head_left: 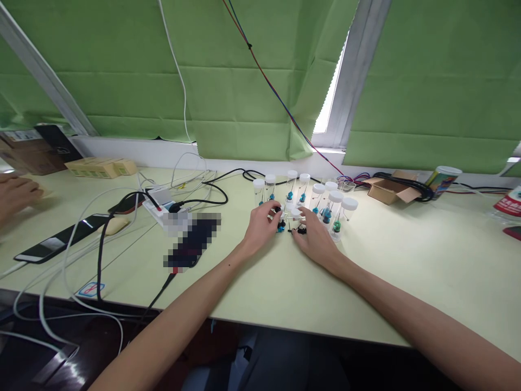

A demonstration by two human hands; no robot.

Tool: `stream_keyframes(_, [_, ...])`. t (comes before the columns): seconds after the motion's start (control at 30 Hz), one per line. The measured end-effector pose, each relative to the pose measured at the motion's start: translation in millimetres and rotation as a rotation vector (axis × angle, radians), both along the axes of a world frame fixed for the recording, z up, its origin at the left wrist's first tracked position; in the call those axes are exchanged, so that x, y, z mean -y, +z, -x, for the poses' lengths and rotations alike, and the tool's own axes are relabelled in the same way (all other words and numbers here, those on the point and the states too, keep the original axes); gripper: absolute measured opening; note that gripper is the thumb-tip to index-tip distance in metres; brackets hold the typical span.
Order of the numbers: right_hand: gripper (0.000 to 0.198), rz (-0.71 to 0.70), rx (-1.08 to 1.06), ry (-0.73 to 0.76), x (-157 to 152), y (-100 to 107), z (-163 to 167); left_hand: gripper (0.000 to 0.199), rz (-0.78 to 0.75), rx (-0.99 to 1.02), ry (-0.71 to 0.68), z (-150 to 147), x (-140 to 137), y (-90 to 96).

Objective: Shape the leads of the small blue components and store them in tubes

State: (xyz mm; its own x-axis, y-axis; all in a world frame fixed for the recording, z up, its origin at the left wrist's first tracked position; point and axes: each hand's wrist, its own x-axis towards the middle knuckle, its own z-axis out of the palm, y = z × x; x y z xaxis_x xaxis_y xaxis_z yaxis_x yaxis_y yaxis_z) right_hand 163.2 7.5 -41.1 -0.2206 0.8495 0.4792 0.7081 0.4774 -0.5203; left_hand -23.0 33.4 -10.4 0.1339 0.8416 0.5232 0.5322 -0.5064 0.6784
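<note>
My left hand [262, 225] is closed, its fingertips at a small black part [277, 209]. Just below those fingertips is a small blue-and-black piece [280, 227]. My right hand [317, 239] is curled opposite it, thumb and fingers around small dark parts [301, 231]; what exactly it grips is partly hidden. A white cap [296, 213] shows by its index finger. Around and behind both hands stand several clear tubes with white caps, including a left tube [259, 193] and a right tube [337, 225]. Small blue or green pieces with thin stems are inside them.
Left of my arms lie a power strip [157, 212], a phone [61, 239], a pixelated dark object [193, 241] and tangled cables. At far left is another person's hand [18, 193]. An open cardboard box [391, 190] and a colourful canister [443, 182] stand at back right.
</note>
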Motion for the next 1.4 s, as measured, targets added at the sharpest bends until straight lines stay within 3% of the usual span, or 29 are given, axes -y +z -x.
stream_keyframes(0.2, [0.055,0.023,0.081,0.033,4,0,1,0.017,0.007,-0.006,-0.009,-1,2,2.1])
stream_keyframes(0.47, [0.052,0.071,-0.061,0.127,7,3,4,0.016,-0.006,-0.017,-0.014,-2,2,2.3])
stream_keyframes(0.77, [0.055,-0.094,-0.086,0.052,-5,-7,0,0.016,-0.02,-0.046,-0.041,-1,3,2.4])
stream_keyframes(1.1, [0.064,0.033,0.074,0.13,-4,-4,0,0.013,-0.052,-0.073,-0.059,-2,3,0.2])
stream_keyframes(1.4, [0.063,0.062,0.081,0.145,-5,-4,-1,0.014,-0.052,-0.1,-0.059,-3,2,0.1])
